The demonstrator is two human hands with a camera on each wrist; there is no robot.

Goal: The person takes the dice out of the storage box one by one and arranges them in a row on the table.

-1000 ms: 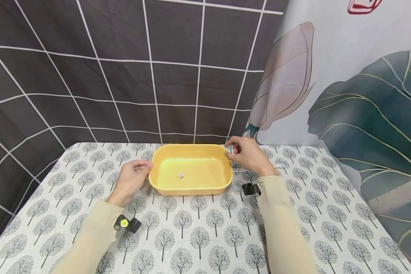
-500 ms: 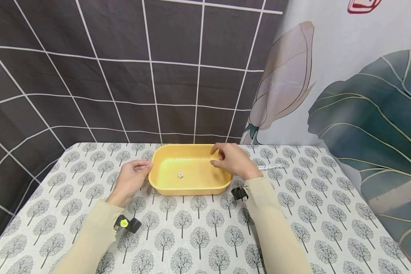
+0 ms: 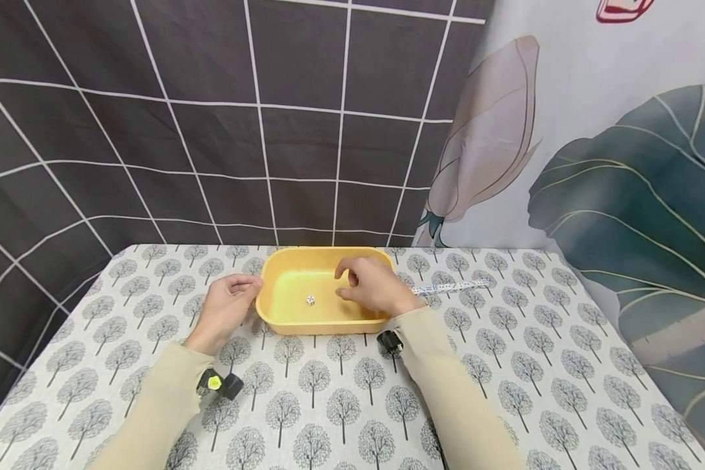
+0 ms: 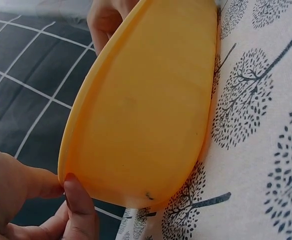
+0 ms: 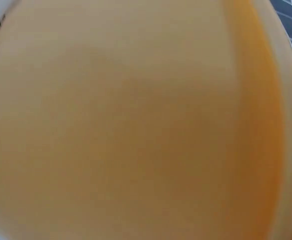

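A yellow plastic basin [image 3: 296, 287] with rounded corners rests on the table, and one small white die [image 3: 311, 300] with dark dots lies on its floor. My left hand [image 3: 226, 303] pinches the left end of the rim. The left wrist view shows the thumb [image 4: 78, 205] and a finger on either side of that basin edge [image 4: 131, 110]. Above the right half of the basin reaches my right hand [image 3: 373, 284], thumb and index finger bent apart with nothing visible between them. In the right wrist view the blurred basin wall [image 5: 111, 125] fills nearly everything.
A thin, dotted white strip [image 3: 455, 286] lies on the table right of the basin. Tree-patterned cloth [image 3: 341, 378] covers the table. Behind it hang a dark grid-patterned curtain [image 3: 299, 143] and, to the right, a pale one with large plants [image 3: 505, 130].
My right hand has moved left from the basin's right end to over its inside, uncovering more of the dotted strip. The left hand and the die stay put.
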